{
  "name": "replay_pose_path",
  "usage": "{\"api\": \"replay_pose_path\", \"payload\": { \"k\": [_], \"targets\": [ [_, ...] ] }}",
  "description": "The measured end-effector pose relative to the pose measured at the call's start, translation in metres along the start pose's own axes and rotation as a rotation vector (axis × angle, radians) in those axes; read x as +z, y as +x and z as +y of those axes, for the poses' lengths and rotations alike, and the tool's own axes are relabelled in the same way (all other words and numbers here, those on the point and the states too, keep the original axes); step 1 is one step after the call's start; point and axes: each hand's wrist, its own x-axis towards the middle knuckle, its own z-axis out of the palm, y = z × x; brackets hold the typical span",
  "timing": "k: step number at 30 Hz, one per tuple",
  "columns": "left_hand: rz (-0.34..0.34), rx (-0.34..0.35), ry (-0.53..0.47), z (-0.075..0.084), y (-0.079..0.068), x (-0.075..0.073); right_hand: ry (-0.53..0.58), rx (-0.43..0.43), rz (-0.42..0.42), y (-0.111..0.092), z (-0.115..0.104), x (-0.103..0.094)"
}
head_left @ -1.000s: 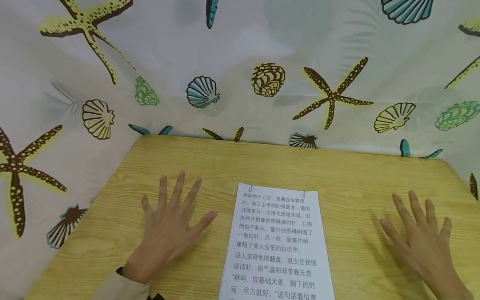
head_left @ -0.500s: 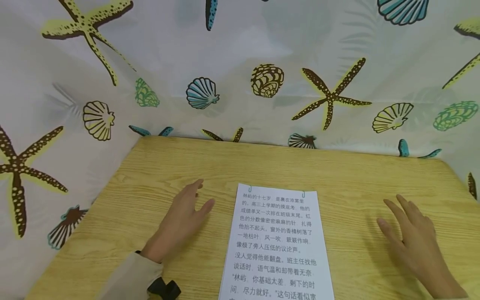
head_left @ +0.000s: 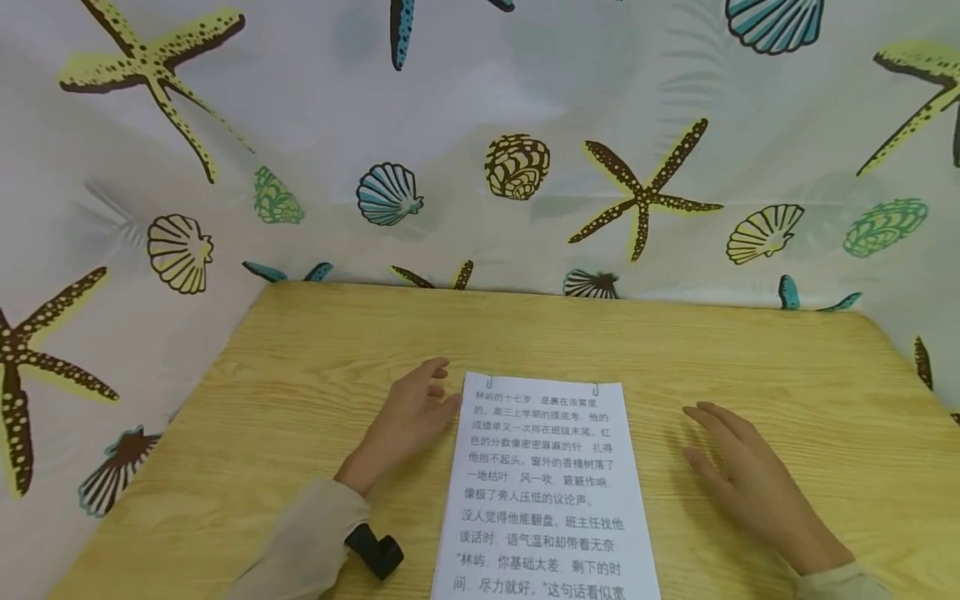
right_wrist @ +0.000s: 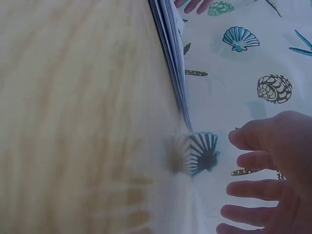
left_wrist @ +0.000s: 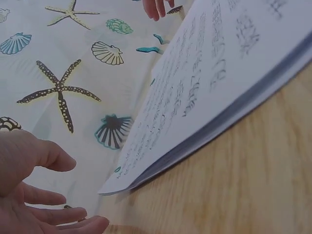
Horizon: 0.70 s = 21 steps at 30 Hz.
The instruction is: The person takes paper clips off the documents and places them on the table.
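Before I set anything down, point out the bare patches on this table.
Bare: the strip of table between paper stack and patterned cloth; left of the left grip; right of the right grip. A narrower gap lies between stack and right grip. Crowded: the stack's far left corner, beside the left grip.

matt paper stack (head_left: 546, 487); smooth, glossy wood-grained tabletop (head_left: 525, 333); slightly creased, cloth-looking backdrop (head_left: 465, 100)

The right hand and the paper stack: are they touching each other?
Apart. The head view shows it: a strip of bare tabletop lies between the right hand and the paper stack.
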Motion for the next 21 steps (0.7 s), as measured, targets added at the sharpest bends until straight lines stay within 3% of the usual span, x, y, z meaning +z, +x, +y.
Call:
{"api": "replay_pose_path", "payload": {
  "k": [9, 14, 21],
  "targets": [
    [-0.005, -0.044, 0.001, -0.005, 0.011, 0.007, 0.052, 0.003, -0.049, 0.026, -0.010, 0.015],
    [-0.049, -0.086, -0.032, -0.002, 0.014, 0.008, 0.102, 0.014, -0.068, 0.043, -0.013, 0.025],
    [-0.089, -0.049, -0.032, -0.004, 0.018, 0.016, 0.125, 0.039, -0.094, 0.065, -0.023, 0.036]
  ]
}}
